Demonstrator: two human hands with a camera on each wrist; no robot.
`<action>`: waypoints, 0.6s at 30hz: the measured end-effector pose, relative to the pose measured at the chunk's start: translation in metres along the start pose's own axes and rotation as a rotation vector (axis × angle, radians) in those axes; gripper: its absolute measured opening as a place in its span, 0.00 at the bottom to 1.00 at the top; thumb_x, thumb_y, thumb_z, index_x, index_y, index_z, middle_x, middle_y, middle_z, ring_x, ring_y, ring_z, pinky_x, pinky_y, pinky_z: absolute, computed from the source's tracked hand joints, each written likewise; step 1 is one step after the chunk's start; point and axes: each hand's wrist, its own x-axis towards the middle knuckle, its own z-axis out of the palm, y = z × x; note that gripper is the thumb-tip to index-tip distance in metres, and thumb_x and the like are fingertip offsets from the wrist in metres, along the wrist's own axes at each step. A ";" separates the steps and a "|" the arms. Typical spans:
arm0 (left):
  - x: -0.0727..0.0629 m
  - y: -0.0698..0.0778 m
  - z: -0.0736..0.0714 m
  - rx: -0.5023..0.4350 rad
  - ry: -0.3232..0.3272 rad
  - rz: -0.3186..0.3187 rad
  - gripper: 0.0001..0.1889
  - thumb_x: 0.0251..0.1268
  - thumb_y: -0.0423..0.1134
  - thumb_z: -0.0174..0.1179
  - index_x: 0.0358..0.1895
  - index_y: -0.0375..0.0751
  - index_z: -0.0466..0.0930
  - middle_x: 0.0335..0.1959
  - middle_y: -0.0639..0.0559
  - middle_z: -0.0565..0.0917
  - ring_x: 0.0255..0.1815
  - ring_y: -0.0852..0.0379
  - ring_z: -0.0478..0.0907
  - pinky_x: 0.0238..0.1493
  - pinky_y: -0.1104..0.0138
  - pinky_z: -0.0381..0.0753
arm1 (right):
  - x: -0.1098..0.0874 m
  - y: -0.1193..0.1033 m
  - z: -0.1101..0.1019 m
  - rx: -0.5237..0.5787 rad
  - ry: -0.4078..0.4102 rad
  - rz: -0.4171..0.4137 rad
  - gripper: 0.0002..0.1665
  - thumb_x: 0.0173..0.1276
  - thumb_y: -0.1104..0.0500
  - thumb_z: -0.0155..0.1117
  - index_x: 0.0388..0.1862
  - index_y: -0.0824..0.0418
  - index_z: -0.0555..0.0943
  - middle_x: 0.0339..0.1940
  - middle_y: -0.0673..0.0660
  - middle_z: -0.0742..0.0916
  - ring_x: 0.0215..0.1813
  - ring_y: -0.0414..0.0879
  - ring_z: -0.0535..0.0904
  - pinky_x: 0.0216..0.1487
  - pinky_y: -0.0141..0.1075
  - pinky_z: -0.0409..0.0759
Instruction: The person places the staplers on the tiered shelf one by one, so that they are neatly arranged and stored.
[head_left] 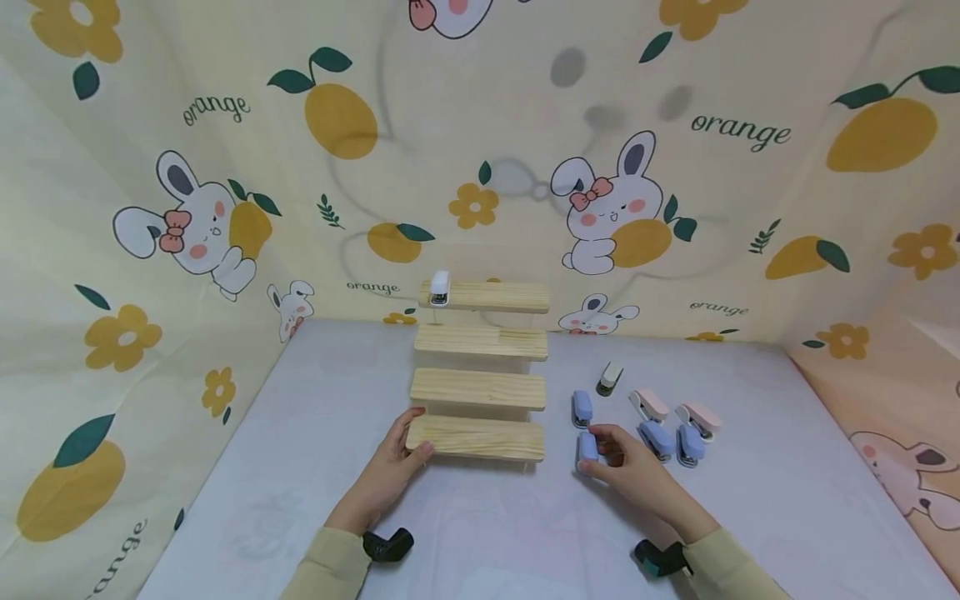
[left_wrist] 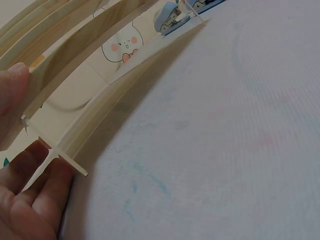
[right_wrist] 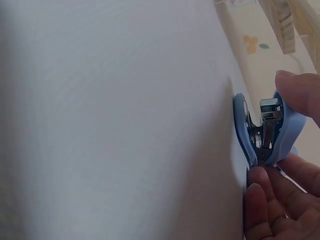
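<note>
Sleeved left forearm [head_left: 330,562] and right forearm [head_left: 731,567] angled forward and inward, left hand [head_left: 390,456] gripping, thumb [left_wrist: 14,84] apart from bent fingers [left_wrist: 54,187], right hand [head_left: 628,463] pinching between thumb and fingertips, hands well apart.

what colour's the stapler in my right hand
The stapler is light blue, clearest in the right wrist view.

The head view is bright and evenly lit; the 2 wrist views are dimmer. Distortion bows the pale, 4-tiered wooden rack [left_wrist: 59,64] at the left wrist; the right's left edge is blurred, perhaps unfocused.
</note>
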 end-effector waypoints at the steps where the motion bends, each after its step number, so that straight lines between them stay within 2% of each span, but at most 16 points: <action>1: 0.000 0.000 0.000 0.000 -0.001 0.001 0.32 0.68 0.46 0.59 0.72 0.62 0.55 0.77 0.52 0.52 0.73 0.50 0.55 0.69 0.51 0.59 | 0.000 0.000 0.000 -0.001 0.003 -0.003 0.39 0.57 0.44 0.74 0.64 0.56 0.72 0.49 0.54 0.81 0.49 0.48 0.76 0.51 0.43 0.76; 6: 0.000 0.000 0.000 -0.003 0.002 0.008 0.31 0.69 0.45 0.58 0.72 0.61 0.55 0.77 0.53 0.52 0.72 0.51 0.57 0.67 0.52 0.60 | -0.001 0.000 0.001 0.005 0.015 -0.016 0.38 0.58 0.46 0.74 0.64 0.57 0.71 0.49 0.54 0.81 0.47 0.47 0.76 0.48 0.40 0.77; 11: -0.001 0.001 0.001 -0.001 0.007 0.016 0.32 0.70 0.44 0.58 0.73 0.58 0.54 0.78 0.49 0.50 0.71 0.49 0.57 0.66 0.52 0.62 | -0.003 -0.002 0.002 0.021 0.027 -0.035 0.38 0.59 0.47 0.74 0.64 0.57 0.71 0.52 0.55 0.81 0.45 0.45 0.77 0.44 0.36 0.78; 18: -0.002 0.003 0.001 -0.020 0.003 0.021 0.31 0.69 0.43 0.58 0.72 0.59 0.56 0.77 0.51 0.53 0.71 0.50 0.57 0.66 0.53 0.60 | -0.008 -0.017 -0.004 0.005 0.110 -0.139 0.38 0.59 0.43 0.72 0.63 0.58 0.72 0.52 0.56 0.82 0.42 0.45 0.78 0.40 0.34 0.78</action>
